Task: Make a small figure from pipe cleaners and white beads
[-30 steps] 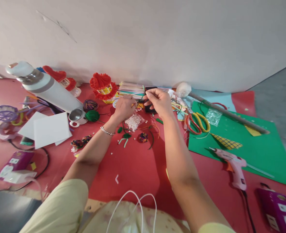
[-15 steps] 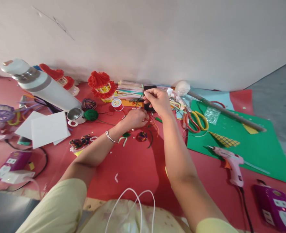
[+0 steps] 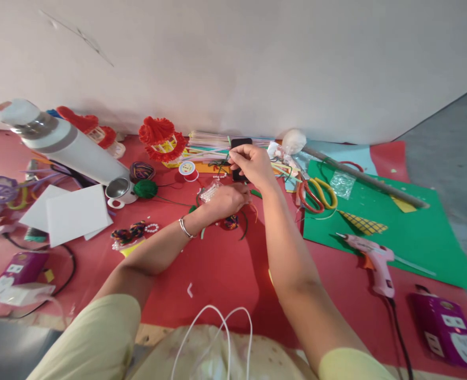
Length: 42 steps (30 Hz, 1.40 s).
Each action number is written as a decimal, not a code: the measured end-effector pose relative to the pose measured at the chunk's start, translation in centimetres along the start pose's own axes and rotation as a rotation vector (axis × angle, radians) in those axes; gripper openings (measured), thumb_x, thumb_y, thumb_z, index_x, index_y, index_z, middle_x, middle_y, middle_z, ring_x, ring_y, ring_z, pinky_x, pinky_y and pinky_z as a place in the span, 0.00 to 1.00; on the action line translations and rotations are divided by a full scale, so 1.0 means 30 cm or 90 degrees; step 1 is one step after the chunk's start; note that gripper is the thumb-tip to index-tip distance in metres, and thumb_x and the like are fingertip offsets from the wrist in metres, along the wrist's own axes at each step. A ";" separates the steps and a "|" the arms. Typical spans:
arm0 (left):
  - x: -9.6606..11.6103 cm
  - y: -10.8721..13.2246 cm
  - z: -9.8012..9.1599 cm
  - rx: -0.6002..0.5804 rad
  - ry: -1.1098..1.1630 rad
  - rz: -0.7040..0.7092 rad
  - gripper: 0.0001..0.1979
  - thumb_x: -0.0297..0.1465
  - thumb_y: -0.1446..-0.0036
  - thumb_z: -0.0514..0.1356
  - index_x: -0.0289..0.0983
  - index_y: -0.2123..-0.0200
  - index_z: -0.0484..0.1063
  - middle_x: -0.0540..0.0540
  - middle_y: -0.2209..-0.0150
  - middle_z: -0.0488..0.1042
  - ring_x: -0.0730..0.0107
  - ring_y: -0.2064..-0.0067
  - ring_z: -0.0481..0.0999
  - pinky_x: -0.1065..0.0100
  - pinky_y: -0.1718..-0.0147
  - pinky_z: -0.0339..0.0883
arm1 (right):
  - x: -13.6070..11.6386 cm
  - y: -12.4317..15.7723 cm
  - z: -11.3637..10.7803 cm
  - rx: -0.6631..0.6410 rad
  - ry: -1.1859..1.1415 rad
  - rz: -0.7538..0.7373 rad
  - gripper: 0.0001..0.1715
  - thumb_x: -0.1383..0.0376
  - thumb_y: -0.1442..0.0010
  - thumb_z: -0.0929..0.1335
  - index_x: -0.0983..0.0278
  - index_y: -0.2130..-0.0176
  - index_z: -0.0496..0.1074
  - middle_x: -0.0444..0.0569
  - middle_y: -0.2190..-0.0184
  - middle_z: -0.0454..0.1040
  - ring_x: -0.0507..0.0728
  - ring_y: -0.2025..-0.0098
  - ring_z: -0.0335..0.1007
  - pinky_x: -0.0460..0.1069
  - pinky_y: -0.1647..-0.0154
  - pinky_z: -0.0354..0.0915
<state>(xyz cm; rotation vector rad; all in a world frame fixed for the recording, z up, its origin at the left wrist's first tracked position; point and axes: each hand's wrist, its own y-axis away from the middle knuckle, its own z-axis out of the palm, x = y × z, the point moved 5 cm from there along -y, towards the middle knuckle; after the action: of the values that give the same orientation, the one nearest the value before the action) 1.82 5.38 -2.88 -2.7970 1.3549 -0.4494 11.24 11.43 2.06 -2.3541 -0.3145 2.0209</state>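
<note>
My right hand [image 3: 251, 162] is raised over the back middle of the table, thumb and forefinger pinched together. A thin dark green yarn strand [image 3: 221, 164] hangs at those fingertips. Below it, my left hand [image 3: 229, 201] is low over the table with its fingers curled; what they hold, if anything, is hidden. Beside the left hand lies a clear packet of white pearl beads [image 3: 211, 192]. A small multicoloured yarn bundle [image 3: 231, 222] shows just under the left hand. From the green yarn ball [image 3: 146, 188], a tail runs toward the left hand.
Leftward stand a steel cup [image 3: 120, 191], a white bottle [image 3: 75, 142] and white cards [image 3: 77, 214]. A red yarn-topped model [image 3: 162, 140] stands at the back. Rightward lie scissors [image 3: 316, 194], a green sheet [image 3: 411, 237], a pink glue gun [image 3: 372, 258] and a purple power box [image 3: 447, 330].
My left hand has shifted slightly right and toward me, uncovering the pearl bead packet. The right hand keeps its pinch nearly in place. The whole view has slid a little.
</note>
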 end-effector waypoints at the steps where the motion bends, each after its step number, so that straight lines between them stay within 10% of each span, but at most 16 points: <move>1: 0.008 0.000 0.004 -0.010 0.000 0.007 0.14 0.26 0.35 0.54 0.37 0.62 0.81 0.38 0.57 0.80 0.56 0.54 0.79 0.61 0.58 0.69 | 0.000 0.001 0.001 0.000 0.001 -0.001 0.15 0.53 0.35 0.72 0.62 0.61 0.78 0.48 0.66 0.81 0.52 0.69 0.79 0.42 0.78 0.66; 7: 0.009 0.004 -0.008 -0.004 -0.007 0.015 0.15 0.24 0.36 0.54 0.36 0.62 0.82 0.36 0.59 0.80 0.56 0.56 0.78 0.60 0.60 0.69 | 0.010 0.000 0.010 -0.012 0.009 -0.001 0.14 0.53 0.36 0.72 0.61 0.61 0.78 0.48 0.66 0.82 0.52 0.68 0.79 0.43 0.76 0.67; 15: -0.171 0.008 -0.124 0.263 0.399 -0.099 0.10 0.23 0.48 0.63 0.37 0.66 0.85 0.44 0.63 0.80 0.67 0.62 0.78 0.66 0.61 0.72 | 0.001 -0.013 -0.016 0.026 0.015 -0.059 0.14 0.54 0.36 0.71 0.62 0.63 0.78 0.48 0.67 0.82 0.54 0.69 0.79 0.48 0.66 0.71; 24: -0.272 0.043 -0.207 0.304 0.699 -0.192 0.09 0.31 0.58 0.78 0.37 0.71 0.85 0.38 0.52 0.83 0.60 0.51 0.81 0.63 0.53 0.74 | 0.007 -0.016 -0.031 0.023 0.021 -0.038 0.15 0.54 0.37 0.72 0.63 0.63 0.79 0.49 0.67 0.83 0.54 0.69 0.78 0.49 0.66 0.72; 30: -0.329 0.056 -0.175 0.306 0.855 -0.266 0.15 0.36 0.61 0.80 0.34 0.75 0.80 0.44 0.70 0.81 0.72 0.68 0.78 0.70 0.67 0.72 | 0.006 -0.003 -0.006 -0.016 0.022 -0.001 0.13 0.55 0.37 0.72 0.62 0.60 0.79 0.49 0.65 0.82 0.56 0.66 0.79 0.47 0.73 0.68; 37: -0.317 0.054 -0.171 0.282 0.673 -0.279 0.13 0.40 0.47 0.73 0.34 0.70 0.83 0.44 0.72 0.79 0.74 0.73 0.74 0.71 0.72 0.68 | 0.003 -0.003 -0.018 -0.004 0.033 0.004 0.12 0.57 0.37 0.71 0.63 0.61 0.79 0.50 0.63 0.82 0.56 0.65 0.80 0.46 0.73 0.68; 42: -0.298 0.036 -0.155 0.173 0.485 -0.207 0.08 0.31 0.55 0.75 0.35 0.69 0.85 0.45 0.70 0.81 0.70 0.70 0.76 0.70 0.70 0.67 | 0.003 -0.005 -0.029 0.016 0.036 0.001 0.11 0.58 0.36 0.70 0.63 0.61 0.78 0.51 0.63 0.83 0.56 0.65 0.80 0.46 0.71 0.68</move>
<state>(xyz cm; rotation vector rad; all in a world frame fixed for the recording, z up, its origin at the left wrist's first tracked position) -5.45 12.14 -0.84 -2.6947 0.7606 -1.6889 12.07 11.69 2.12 -2.3917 -0.2844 1.9430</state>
